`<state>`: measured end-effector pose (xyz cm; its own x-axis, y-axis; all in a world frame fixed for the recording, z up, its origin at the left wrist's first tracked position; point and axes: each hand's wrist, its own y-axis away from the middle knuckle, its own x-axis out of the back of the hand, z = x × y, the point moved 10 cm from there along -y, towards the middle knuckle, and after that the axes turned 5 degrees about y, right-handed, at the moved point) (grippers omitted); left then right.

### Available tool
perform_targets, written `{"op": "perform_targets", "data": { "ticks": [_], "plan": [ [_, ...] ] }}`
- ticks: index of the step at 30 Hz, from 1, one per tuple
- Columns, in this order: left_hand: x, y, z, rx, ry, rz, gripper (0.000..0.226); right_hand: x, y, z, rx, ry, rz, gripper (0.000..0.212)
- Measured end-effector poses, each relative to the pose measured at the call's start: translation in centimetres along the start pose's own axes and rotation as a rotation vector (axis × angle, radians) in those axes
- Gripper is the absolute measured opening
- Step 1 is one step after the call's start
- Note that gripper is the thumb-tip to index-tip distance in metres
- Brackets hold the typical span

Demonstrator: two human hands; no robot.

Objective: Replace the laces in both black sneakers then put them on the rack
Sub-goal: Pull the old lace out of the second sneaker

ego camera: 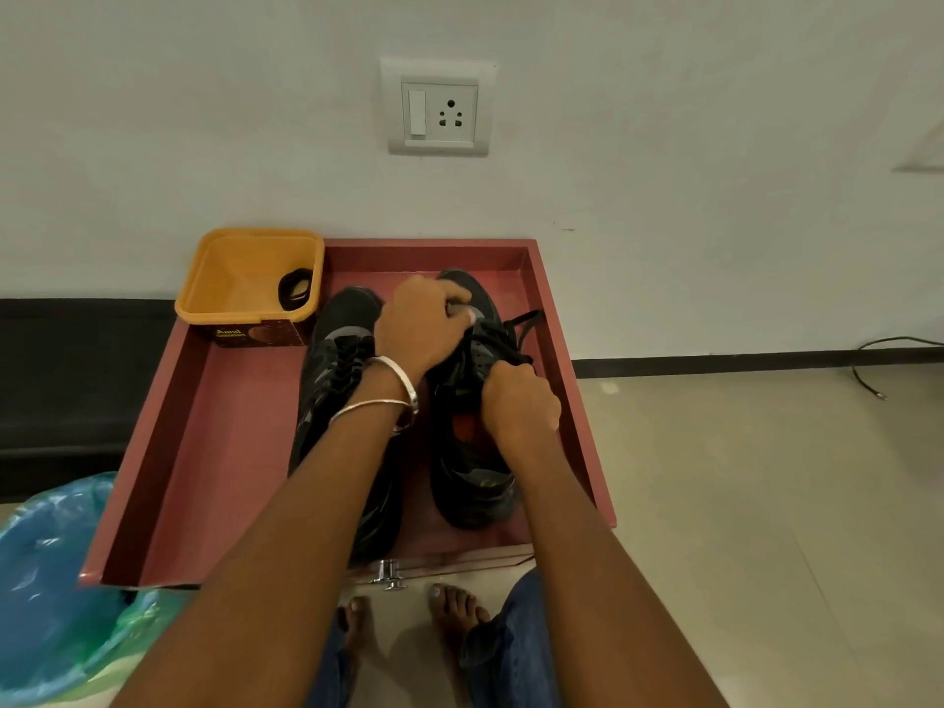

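Lacing the right sneaker (472, 401): both hands, left (419, 324) and right (521, 398), pinch its lace (516, 334); next, thread another eyelet.

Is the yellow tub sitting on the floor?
No, the yellow tub sits in the back left corner of the red tray.

The left hand (419, 324) covers the toe half of the right sneaker (472, 482); its fingertips are hidden. The right hand (518, 401) hides which lace (526, 319) part it grips. The left forearm crosses the left sneaker (337, 350). The blue bag (56, 580) is cut off at the picture's left edge.
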<state>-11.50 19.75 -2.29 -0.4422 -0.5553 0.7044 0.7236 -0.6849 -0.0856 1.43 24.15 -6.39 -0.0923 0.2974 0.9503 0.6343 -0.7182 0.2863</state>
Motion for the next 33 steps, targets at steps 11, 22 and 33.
{"op": "perform_targets", "data": {
  "ticks": [11, 22, 33],
  "plan": [
    [-1.8, 0.8, 1.4, 0.063, -0.444, 0.074, 0.017, -0.2, 0.0, 0.3, -0.008, -0.040, 0.019, 0.026],
    [0.9, 0.6, -2.9, 0.364, 0.571, 0.176, 0.026, 0.2, 0.1, 0.2, -0.018, -0.026, 0.025, 0.024],
    [0.3, 0.9, -2.4, 0.410, 1.110, 0.099, 0.029, 0.3, 0.2, 0.2, -0.014, -0.020, 0.016, 0.026]
  ]
}}
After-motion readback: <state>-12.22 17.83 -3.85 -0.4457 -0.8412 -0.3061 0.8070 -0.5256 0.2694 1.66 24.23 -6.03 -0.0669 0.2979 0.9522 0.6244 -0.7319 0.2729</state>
